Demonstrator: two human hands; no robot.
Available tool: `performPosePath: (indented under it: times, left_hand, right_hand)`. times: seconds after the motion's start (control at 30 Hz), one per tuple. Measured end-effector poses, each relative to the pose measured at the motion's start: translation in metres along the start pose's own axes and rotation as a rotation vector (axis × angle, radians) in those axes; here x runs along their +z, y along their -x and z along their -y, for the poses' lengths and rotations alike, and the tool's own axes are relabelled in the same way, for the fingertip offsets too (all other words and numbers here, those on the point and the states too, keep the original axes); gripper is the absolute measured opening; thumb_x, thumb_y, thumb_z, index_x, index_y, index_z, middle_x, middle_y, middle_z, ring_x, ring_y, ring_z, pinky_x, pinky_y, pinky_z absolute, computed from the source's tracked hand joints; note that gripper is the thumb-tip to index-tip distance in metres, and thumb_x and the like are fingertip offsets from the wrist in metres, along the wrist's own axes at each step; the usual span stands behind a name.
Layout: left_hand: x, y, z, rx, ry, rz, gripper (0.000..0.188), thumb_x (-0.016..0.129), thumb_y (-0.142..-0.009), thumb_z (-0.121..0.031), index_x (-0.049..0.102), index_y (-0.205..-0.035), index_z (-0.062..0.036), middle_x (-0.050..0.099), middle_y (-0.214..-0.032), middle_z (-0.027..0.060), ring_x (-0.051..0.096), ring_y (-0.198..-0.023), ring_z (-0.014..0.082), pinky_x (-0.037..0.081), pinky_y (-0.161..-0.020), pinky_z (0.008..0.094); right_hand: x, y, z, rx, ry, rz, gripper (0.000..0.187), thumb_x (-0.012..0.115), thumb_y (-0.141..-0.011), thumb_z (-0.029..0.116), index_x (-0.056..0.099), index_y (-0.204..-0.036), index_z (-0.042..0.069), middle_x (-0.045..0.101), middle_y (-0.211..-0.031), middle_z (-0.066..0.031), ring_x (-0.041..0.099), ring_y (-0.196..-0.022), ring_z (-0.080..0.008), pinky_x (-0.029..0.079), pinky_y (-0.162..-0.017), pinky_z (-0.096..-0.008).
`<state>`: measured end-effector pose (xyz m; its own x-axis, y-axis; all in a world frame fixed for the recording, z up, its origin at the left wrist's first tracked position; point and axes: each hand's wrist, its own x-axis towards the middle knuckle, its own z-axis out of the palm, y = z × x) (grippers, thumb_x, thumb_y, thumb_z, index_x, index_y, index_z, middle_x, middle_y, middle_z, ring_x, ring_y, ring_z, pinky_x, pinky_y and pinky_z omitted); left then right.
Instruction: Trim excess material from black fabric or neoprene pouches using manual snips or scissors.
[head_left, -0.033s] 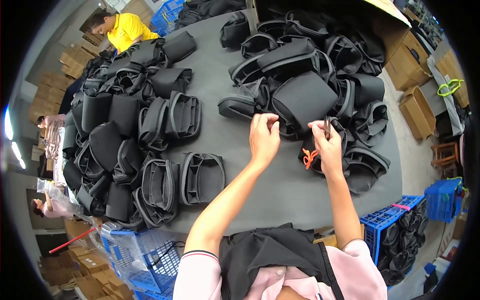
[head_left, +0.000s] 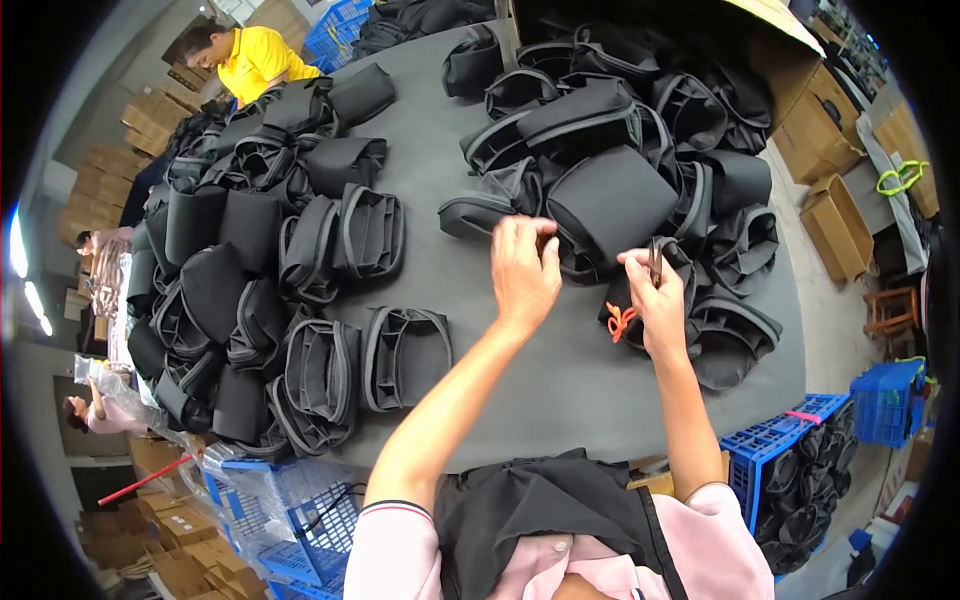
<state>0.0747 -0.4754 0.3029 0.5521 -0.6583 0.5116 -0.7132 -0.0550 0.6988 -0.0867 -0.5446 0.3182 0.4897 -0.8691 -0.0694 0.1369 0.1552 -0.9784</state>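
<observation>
My left hand (head_left: 524, 275) reaches to the near edge of a black zippered pouch (head_left: 478, 212) in the right-hand pile. Its fingers are bent at the pouch's edge, the thumb stands apart, and no grip shows. In my right hand (head_left: 658, 305) is a small pair of dark metal snips (head_left: 655, 262), points upward, with an orange cord (head_left: 620, 320) hanging beside the palm. Between and beyond my hands lies a larger black pouch (head_left: 612, 203), smooth side up. An open black pouch (head_left: 738, 340) rests right of my right hand.
Black pouches (head_left: 320, 370) crowd the left of the grey table (head_left: 480, 400). A cardboard box (head_left: 790, 95) stands at the far right. Blue crates (head_left: 740, 460) flank me, the right one holding black pouches. A person in a yellow shirt (head_left: 262, 62) works at the far left.
My left hand has shifted slightly left and away from me, onto the pouch's edge. My right hand keeps the snips in nearly the same place.
</observation>
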Motion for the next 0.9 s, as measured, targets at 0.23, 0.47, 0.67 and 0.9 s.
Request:
performPosePath:
  times: [0.23, 0.47, 0.67, 0.9]
  left_hand:
    - [-0.095, -0.08, 0.044, -0.25, -0.63, 0.537, 0.064, 0.067, -0.07, -0.047, 0.054, -0.112, -0.0014, 0.063, -0.097, 0.0182, 0.058, -0.101, 0.0314, 0.036, -0.095, 0.0423]
    - [-0.091, 0.052, 0.059, 0.107, -0.323, 0.438, 0.034, 0.07, -0.053, -0.016, 0.059, -0.084, -0.0115, 0.054, -0.086, 0.0082, 0.051, -0.089, 0.0297, 0.038, -0.082, 0.0415]
    - [-0.136, 0.115, 0.006, 0.37, -0.281, 0.378, 0.019, 0.061, -0.06, -0.003, 0.053, -0.077, -0.0069, 0.047, -0.082, 0.0075, 0.048, -0.091, 0.0261, 0.027, -0.105, 0.0472]
    - [-0.152, 0.149, 0.003, 0.629, -0.316, 0.347, 0.013, 0.056, -0.063, -0.013, 0.045, -0.068, -0.0077, 0.044, -0.076, 0.006, 0.05, -0.084, 0.0225, 0.03, -0.106, 0.0477]
  right_hand:
    - [0.033, 0.023, -0.006, 0.192, 0.05, 0.119, 0.013, 0.058, -0.088, 0.016, 0.058, -0.089, 0.003, 0.042, -0.06, 0.0064, 0.033, -0.042, -0.0004, 0.024, -0.035, -0.0189]
    - [0.023, 0.056, -0.033, 0.159, -0.024, 0.183, 0.01, 0.053, -0.091, 0.012, 0.057, -0.09, 0.003, 0.043, -0.058, 0.0031, 0.034, -0.043, -0.0015, 0.026, -0.035, -0.0176]
    - [0.026, 0.049, -0.067, 0.113, -0.059, 0.173, 0.019, 0.05, -0.094, 0.022, 0.053, -0.095, 0.004, 0.045, -0.055, 0.0, 0.034, -0.035, -0.0048, 0.025, -0.032, -0.0192]
    - [0.001, 0.074, -0.091, 0.33, 0.002, 0.183, 0.017, 0.053, -0.092, 0.023, 0.047, -0.094, 0.007, 0.036, -0.051, 0.0041, 0.031, -0.034, -0.0045, 0.023, -0.03, -0.0206]
